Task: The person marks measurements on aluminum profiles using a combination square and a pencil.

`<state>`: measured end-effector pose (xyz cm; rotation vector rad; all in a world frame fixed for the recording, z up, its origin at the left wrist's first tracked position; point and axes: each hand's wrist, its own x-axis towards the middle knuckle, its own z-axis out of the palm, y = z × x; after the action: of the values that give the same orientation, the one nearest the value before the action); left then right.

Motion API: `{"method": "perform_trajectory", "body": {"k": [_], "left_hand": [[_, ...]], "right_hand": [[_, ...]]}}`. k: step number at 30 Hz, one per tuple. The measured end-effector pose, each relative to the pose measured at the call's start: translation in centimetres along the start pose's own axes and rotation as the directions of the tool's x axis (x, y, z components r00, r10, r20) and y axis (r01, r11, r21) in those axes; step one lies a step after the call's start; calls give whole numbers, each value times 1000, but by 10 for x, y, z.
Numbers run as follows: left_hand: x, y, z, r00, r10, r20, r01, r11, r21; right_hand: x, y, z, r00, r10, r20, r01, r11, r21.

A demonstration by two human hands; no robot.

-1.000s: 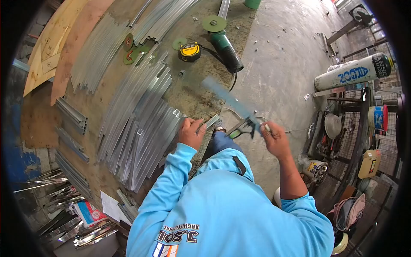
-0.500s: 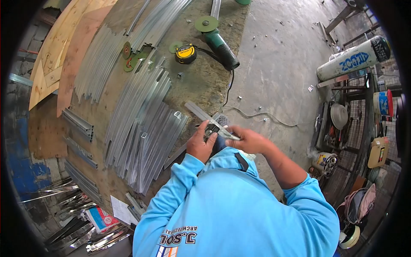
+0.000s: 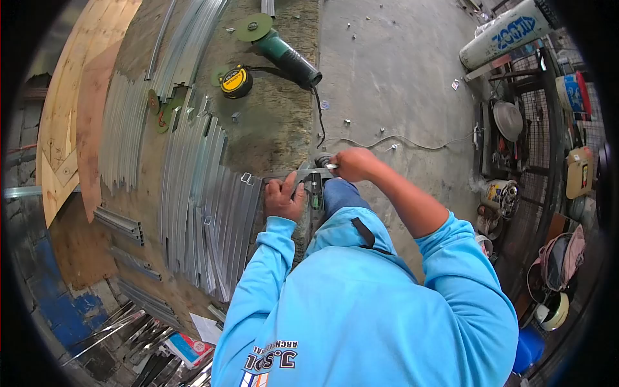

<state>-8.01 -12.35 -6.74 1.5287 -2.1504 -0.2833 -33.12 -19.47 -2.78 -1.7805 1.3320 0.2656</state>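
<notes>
My left hand (image 3: pixel 284 198) is at the table edge, fingers bent over a short metal bar (image 3: pixel 302 173) and holding it down near the ends of the cut metal profiles (image 3: pixel 213 226). A dark tool with a green part (image 3: pixel 315 190) hangs by the thumb, beside the edge. My right hand (image 3: pixel 353 165) is closed around a slim, pale-tipped piece (image 3: pixel 331 166) at the right end of the bar; its kind is mostly hidden by the fingers. Below the hands shows a blue trouser leg (image 3: pixel 342 195).
On the table lie a yellow tape measure (image 3: pixel 236 82), a green angle grinder (image 3: pixel 284 57) with its cord, cutting discs (image 3: pixel 153 102) and bundles of thin profiles (image 3: pixel 122 135). A cable (image 3: pixel 400 135) crosses the floor. A gas cylinder (image 3: pixel 506 35) and a cluttered rack (image 3: pixel 548 161) stand at right.
Both hands have moved with the bar from in front of the body to the table edge. The bar has turned from slanting to nearly level in view. The head view has shifted.
</notes>
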Motion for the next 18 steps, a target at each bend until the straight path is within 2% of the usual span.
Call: {"method": "perform_trajectory", "body": {"k": [1, 3, 5, 6, 7, 9, 10, 12, 13, 15, 18], "left_hand": [[-1, -5, 2, 1000, 30, -3, -30, 999, 15], [-4, -8, 5, 999, 54, 2, -54, 998, 19], [-3, -8, 5, 997, 77, -26, -75, 996, 55], [-3, -8, 5, 997, 73, -25, -71, 996, 55], [-3, -8, 6, 996, 83, -35, -80, 995, 63], [-2, -7, 6, 995, 87, -47, -84, 994, 74], [-2, -7, 5, 994, 96, -54, -91, 993, 77], [-3, -7, 5, 993, 101, -59, -97, 992, 80], [-4, -8, 6, 992, 106, -63, -101, 992, 77], [-4, -9, 6, 992, 109, -65, -104, 992, 73], [-5, -8, 6, 992, 101, -76, -95, 992, 84]], "right_hand": [[0, -5, -7, 1000, 4, -13, -5, 998, -63], [0, -13, -11, 997, 73, 5, -72, 995, -68], [3, -14, -6, 993, 18, -115, -40, 981, -189], [1, -13, -2, 974, -75, -214, 24, 973, -231], [-1, -12, 2, 975, -76, -210, 26, 973, -231], [-3, -13, 8, 901, -160, -402, 76, 973, -217], [-5, -12, 11, 902, -161, -400, 77, 973, -218], [-9, -10, 17, 828, -242, -507, 119, 957, -263], [-12, -9, 19, 828, -242, -506, 119, 957, -263], [-18, -8, 23, 762, -252, -597, 157, 965, -208], [-31, -9, 21, 767, -222, -602, 170, 975, -143]]}}
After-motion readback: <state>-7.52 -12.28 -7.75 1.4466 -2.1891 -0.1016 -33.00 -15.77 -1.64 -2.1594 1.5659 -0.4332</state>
